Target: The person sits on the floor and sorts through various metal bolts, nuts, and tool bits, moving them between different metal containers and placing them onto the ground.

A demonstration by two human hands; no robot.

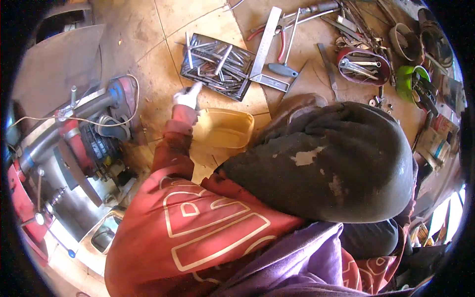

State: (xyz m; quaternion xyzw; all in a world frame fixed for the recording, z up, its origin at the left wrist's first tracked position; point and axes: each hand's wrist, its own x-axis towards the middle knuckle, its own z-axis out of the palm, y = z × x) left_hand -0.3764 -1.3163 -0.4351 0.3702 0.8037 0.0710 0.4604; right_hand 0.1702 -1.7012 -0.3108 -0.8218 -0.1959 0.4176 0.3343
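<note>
Left hand (188, 96), white-gloved, upper centre-left: closed around small dark item, kind not discernible, held just beside bit tray (217, 66) for easy reach. Right hand: hidden, state cannot be told. Yellow tub (225, 127) kept near sleeve. Square (265, 49) laid beside tray. Drill press (74, 143) at left.

Single view, head-worn fisheye, left of a pair. Looks steeply down from above and behind a crouched person in a red jacket (198, 222), whose dark cap (336, 158) sits very near the lens and fills the lower right. Floor (163, 74) lies further off toward the top. Straight edges bow near the rim; corners black. No second view to compare with.
</note>
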